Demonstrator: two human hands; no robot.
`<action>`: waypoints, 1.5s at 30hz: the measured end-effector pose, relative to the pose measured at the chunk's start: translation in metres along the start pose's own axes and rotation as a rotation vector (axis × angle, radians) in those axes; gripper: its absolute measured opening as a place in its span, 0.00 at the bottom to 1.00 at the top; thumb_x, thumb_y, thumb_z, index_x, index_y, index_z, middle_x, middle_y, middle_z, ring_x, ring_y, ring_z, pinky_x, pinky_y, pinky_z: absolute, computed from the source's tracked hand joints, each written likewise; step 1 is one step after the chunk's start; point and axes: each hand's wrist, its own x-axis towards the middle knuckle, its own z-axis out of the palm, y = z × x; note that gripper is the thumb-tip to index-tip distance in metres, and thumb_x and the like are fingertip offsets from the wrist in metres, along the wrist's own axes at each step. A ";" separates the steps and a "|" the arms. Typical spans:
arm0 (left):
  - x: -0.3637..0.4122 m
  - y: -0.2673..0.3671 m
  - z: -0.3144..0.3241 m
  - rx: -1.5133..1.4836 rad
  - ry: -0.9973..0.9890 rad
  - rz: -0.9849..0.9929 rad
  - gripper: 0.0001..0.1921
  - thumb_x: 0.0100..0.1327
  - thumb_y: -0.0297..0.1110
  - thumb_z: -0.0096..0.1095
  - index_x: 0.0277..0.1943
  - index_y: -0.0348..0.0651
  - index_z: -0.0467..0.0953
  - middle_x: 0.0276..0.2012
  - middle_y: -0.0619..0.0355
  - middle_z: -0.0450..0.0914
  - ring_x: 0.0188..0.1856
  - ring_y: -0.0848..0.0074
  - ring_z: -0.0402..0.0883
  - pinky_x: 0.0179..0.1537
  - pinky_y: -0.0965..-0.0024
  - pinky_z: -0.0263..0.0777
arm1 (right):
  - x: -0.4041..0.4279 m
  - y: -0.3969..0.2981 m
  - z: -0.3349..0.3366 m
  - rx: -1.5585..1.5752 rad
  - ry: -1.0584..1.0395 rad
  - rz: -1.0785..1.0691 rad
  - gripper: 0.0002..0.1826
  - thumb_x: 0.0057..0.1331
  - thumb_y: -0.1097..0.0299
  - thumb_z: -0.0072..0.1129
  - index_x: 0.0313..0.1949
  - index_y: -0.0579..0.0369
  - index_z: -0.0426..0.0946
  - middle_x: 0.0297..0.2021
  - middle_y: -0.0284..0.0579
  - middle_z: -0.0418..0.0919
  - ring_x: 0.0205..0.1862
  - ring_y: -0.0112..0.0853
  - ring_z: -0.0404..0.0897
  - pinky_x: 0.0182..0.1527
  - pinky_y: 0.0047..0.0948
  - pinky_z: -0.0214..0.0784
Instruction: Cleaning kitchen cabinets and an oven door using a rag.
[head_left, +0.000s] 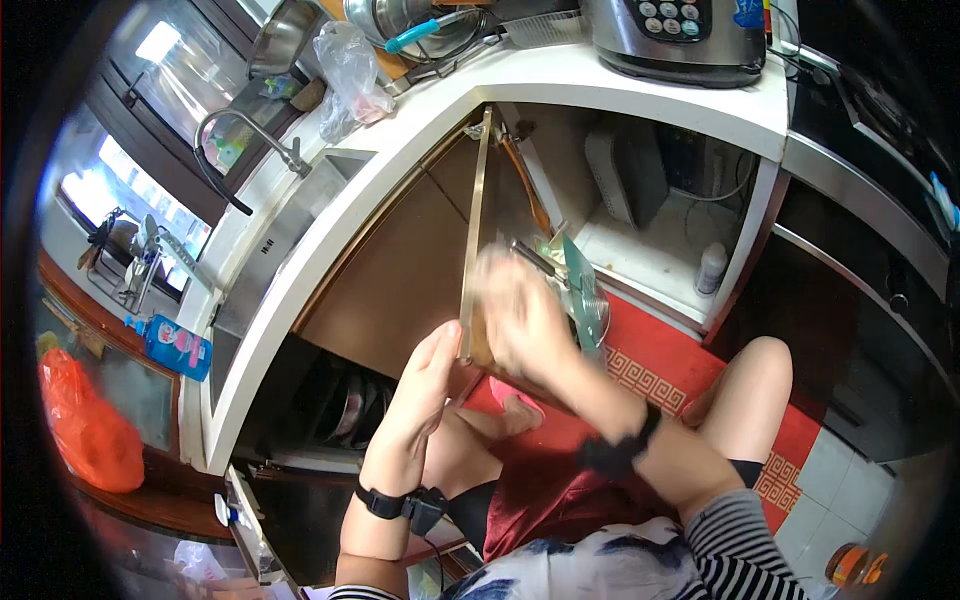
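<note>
A brown cabinet door (475, 232) stands swung open before me, seen almost edge-on. My left hand (424, 375) grips its near edge, the thumb lying along the rim. On the door's inner side, my right hand (517, 307) is blurred by motion; whether it holds anything cannot be made out. Close beyond its fingers are a dark-handled utensil (534, 259) and a green flat item (585, 289), possibly part of a door rack. A long brown wooden handle (529, 184) leans higher up along the door's inner face.
Inside the open cabinet (637, 225) stand a grey panel (622, 176) and a white bottle (710, 268). Above runs the white countertop (555, 94) with a pressure cooker (679, 37). A sink (277, 232) and a blue soap bottle (176, 345) lie left. A red mat (645, 345) covers the floor.
</note>
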 end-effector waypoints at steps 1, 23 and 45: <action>0.001 -0.004 -0.002 -0.009 -0.007 -0.002 0.20 0.77 0.46 0.46 0.51 0.37 0.77 0.42 0.62 0.81 0.43 0.81 0.76 0.48 0.75 0.68 | -0.026 -0.024 -0.005 -0.035 0.014 -0.162 0.14 0.59 0.72 0.56 0.46 0.56 0.75 0.41 0.53 0.78 0.48 0.49 0.79 0.51 0.40 0.72; -0.001 0.012 -0.010 -0.172 0.021 -0.070 0.18 0.75 0.43 0.49 0.52 0.36 0.76 0.43 0.58 0.82 0.46 0.79 0.80 0.48 0.75 0.72 | 0.005 -0.036 0.010 -0.190 -0.057 -0.034 0.18 0.57 0.75 0.56 0.50 0.56 0.74 0.46 0.60 0.73 0.48 0.58 0.76 0.49 0.48 0.70; 0.023 -0.018 0.020 0.583 0.237 0.800 0.16 0.67 0.28 0.59 0.56 0.36 0.68 0.53 0.52 0.70 0.56 0.68 0.70 0.61 0.65 0.61 | 0.101 -0.166 -0.381 -1.584 0.101 -0.104 0.19 0.71 0.52 0.47 0.51 0.42 0.82 0.62 0.39 0.73 0.62 0.40 0.71 0.64 0.44 0.62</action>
